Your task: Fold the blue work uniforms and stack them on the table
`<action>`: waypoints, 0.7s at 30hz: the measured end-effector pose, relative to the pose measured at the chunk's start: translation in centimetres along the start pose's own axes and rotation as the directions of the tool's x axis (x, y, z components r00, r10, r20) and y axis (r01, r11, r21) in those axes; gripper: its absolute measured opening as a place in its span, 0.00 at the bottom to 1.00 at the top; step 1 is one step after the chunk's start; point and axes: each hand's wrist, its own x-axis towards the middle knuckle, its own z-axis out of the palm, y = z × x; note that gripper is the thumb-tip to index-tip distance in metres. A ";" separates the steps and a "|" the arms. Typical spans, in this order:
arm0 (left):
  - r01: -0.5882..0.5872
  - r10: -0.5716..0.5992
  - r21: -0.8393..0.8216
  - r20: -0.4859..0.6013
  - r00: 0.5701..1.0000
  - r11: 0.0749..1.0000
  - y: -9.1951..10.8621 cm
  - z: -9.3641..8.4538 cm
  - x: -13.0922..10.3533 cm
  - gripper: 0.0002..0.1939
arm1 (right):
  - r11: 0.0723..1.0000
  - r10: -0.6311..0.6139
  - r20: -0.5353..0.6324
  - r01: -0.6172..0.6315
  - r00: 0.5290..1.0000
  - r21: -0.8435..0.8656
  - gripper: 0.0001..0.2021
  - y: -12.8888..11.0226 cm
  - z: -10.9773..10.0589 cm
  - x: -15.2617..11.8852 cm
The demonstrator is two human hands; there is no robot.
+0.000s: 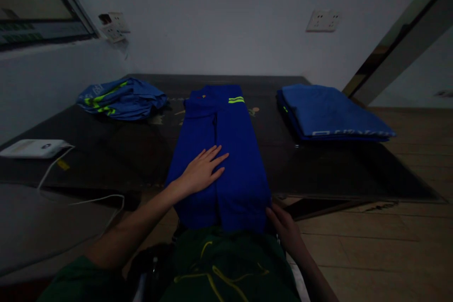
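A bright blue work jacket (239, 160) with a yellow-green double stripe lies folded lengthwise on the dark table (116, 155). Its lower end hangs over the front edge toward my lap. My left hand (203, 172) rests flat on the middle of the cloth, fingers spread. At the jacket's lower right edge, my right hand (285, 226) pinches the fabric; part of its grip is hidden by the cloth.
A bunched blue garment (136, 99) sits at the back left, and a stack of folded blue clothes (329, 111) at the right. A white device (35, 148) with a white cable (53, 165) lies on the far left. Wall sockets (322, 20) are behind the table.
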 end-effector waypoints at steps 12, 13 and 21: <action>-0.166 0.167 0.022 -0.034 0.985 0.986 2.8 -2.2 5.7 0.25 | 0.995 -0.087 0.040 0.085 0.995 0.053 0.22 -2.4 0.1 0.2; -0.197 0.197 0.014 -0.008 0.980 0.980 3.1 -2.0 6.7 0.26 | 0.996 -0.082 0.045 0.080 0.996 0.040 0.21 -2.2 0.3 0.3; -0.258 0.258 -0.018 0.139 0.956 0.966 2.3 -1.2 10.2 0.31 | 0.995 -0.079 0.191 0.091 0.978 -0.052 0.20 0.2 0.1 0.2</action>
